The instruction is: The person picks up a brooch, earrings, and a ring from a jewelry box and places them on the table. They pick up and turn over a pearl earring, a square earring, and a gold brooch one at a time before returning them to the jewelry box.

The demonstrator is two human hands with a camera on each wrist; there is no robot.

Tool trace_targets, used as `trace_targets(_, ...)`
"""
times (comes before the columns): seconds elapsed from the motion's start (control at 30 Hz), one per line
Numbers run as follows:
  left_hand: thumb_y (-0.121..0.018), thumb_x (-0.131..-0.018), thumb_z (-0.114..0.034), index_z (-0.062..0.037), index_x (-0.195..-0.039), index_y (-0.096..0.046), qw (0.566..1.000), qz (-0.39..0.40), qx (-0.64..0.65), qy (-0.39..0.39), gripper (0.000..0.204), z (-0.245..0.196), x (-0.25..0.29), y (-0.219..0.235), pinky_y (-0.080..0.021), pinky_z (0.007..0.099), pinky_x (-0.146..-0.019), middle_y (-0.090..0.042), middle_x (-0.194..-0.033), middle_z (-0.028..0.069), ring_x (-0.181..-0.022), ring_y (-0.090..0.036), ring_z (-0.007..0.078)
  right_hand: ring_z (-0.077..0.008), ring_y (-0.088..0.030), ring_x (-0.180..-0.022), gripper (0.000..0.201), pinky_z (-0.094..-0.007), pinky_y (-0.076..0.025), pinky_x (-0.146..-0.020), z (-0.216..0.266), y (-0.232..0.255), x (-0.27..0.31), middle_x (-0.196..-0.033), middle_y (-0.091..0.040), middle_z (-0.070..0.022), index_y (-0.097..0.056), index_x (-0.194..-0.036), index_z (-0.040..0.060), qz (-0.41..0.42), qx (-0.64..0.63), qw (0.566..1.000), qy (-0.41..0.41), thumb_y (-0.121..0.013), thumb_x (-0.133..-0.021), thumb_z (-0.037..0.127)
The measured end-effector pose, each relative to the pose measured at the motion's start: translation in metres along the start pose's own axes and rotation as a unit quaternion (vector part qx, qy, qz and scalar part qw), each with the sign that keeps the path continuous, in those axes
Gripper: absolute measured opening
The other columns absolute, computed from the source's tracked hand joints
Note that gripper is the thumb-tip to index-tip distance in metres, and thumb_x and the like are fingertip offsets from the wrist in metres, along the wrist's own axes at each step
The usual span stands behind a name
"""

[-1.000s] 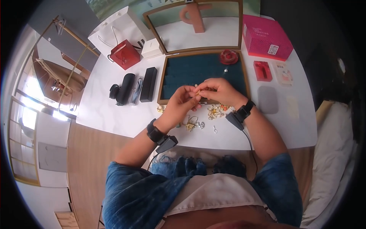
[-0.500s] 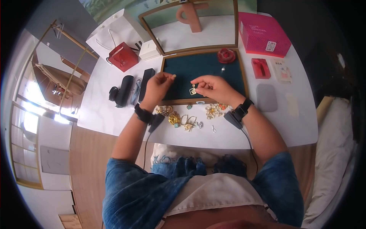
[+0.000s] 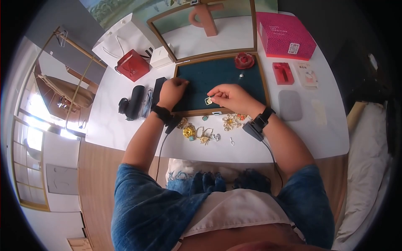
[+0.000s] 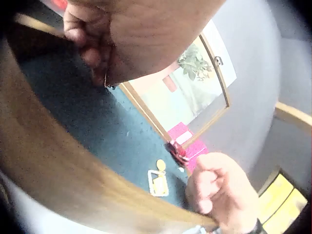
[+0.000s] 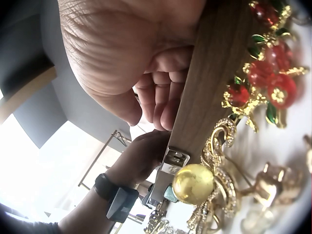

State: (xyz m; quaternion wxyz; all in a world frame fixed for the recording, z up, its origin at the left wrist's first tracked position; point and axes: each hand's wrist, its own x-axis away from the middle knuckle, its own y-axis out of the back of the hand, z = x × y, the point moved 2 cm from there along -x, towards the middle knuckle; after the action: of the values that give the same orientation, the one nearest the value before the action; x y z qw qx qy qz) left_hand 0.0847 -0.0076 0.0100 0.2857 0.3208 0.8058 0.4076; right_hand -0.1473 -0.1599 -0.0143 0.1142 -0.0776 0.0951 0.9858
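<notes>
In the head view, my left hand (image 3: 172,93) is low over the left side of a shallow wooden box (image 3: 263,81) with dark teal lining. Its fingertips are at the lining, pinching a small piece of jewellery whose thin metal edge (image 4: 107,78) shows in the left wrist view; the rest is hidden by the fingers. My right hand (image 3: 232,97) is over the front right of the box, thumb and fingers curled together. It pinches an earring (image 4: 158,184) with a round gold top and an open square drop. A red flower brooch (image 3: 244,60) and a pearl piece (image 3: 241,76) lie on the lining.
The box's glazed lid (image 3: 254,27) stands raised behind. Along the front edge lie a yellow brooch (image 3: 189,131), a gold flower brooch (image 3: 230,122) and a red-beaded piece (image 5: 261,73). A black case (image 3: 135,102) stands left; a pink box (image 3: 284,35) stands back right.
Both hands were together over the front of the box and have parted. The left moved left and down to the lining with its small piece; the right stays front right with the earring.
</notes>
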Motion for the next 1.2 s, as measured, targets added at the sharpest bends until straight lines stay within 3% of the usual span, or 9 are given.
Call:
trace_targets(0.1,-0.072,-0.095,-0.030,-0.0052,-0.108,-0.080,0.999,0.009,0.032,0.019,0.029,0.005,-0.004,-0.002,-0.057,0.0402,-0.083,-0.079,-0.097,0.0179,-0.091,-0.076,0.0333,-0.0046,-0.062,-0.084,0.021,-0.0223,-0.052,-0.075,-0.003,-0.001,-0.001,-0.096,-0.070,0.0003,-0.072,-0.121,0.0004,0.000,-0.015,1.000,0.001,-0.069,-0.103,0.012)
trace_targets(0.2,-0.071,-0.096,-0.030,-0.0063,-0.107,-0.081,0.999,0.022,0.031,0.013,0.029,0.009,-0.007,-0.004,-0.057,0.0404,-0.084,-0.078,-0.096,0.0181,-0.092,-0.076,0.0342,-0.0104,-0.067,-0.087,0.023,-0.0278,-0.055,-0.079,-0.004,0.000,-0.001,-0.097,-0.075,-0.0067,-0.074,-0.115,0.0007,-0.013,-0.020,1.000,0.003,-0.074,-0.099,0.018)
trace_targets(0.43,-0.069,-0.096,-0.030,-0.0066,-0.102,-0.081,0.999,0.028,-0.042,-0.006,0.027,-0.002,-0.003,-0.003,-0.057,0.0452,-0.083,-0.077,-0.096,0.0196,-0.092,-0.073,0.0392,-0.0063,-0.066,-0.090,0.020,-0.0237,-0.054,-0.080,-0.006,0.000,-0.002,-0.101,-0.074,-0.0026,-0.072,-0.120,-0.0005,0.000,-0.010,1.000,0.004,-0.068,-0.103,0.009)
trace_targets(0.63,-0.070,-0.094,-0.023,-0.0056,-0.103,-0.080,0.987,-0.058,-0.081,-0.125,0.022,-0.003,0.001,-0.009,-0.057,0.0475,-0.085,-0.075,-0.097,0.0196,-0.093,-0.071,0.0405,-0.0068,-0.066,-0.090,0.020,-0.0241,-0.055,-0.080,-0.007,0.000,-0.001,-0.102,-0.074,-0.0033,-0.072,-0.120,-0.0010,-0.004,-0.007,1.000,0.013,-0.068,-0.103,0.009)
trace_targets(0.83,-0.068,-0.095,-0.021,-0.0033,-0.105,-0.078,0.995,-0.020,-0.053,-0.082,0.023,-0.013,0.011,-0.004,-0.056,0.0480,-0.088,-0.075,-0.098,0.0220,-0.098,-0.071,0.0414,-0.0075,-0.066,-0.090,0.020,-0.0246,-0.055,-0.080,-0.007,0.000,-0.002,-0.101,-0.074,-0.0037,-0.072,-0.120,-0.0014,-0.003,0.003,1.000,0.013,-0.068,-0.103,0.008)
trace_targets(1.03,-0.065,-0.097,-0.021,-0.0022,-0.110,-0.077,0.990,-0.028,-0.090,-0.105,0.026,-0.020,0.026,-0.006,-0.056,0.0488,-0.089,-0.074,-0.105,0.0236,-0.100,-0.070,0.0424,-0.0074,-0.067,-0.090,0.020,-0.0246,-0.055,-0.080,-0.009,-0.001,-0.002,-0.102,-0.075,-0.0041,-0.072,-0.120,-0.0013,-0.006,-0.005,1.000,0.014,-0.068,-0.103,0.008)
trace_targets(1.2,-0.065,-0.097,-0.015,-0.0011,-0.116,-0.075,0.994,-0.003,-0.037,-0.106,0.025,-0.029,0.039,0.009,-0.056,0.0447,-0.090,-0.075,-0.106,0.0231,-0.101,-0.072,0.0407,-0.0071,-0.066,-0.090,0.020,-0.0244,-0.055,-0.080,-0.006,-0.001,0.000,-0.103,-0.075,-0.0039,-0.072,-0.120,-0.0011,-0.009,-0.014,1.000,0.013,-0.068,-0.103,0.008)
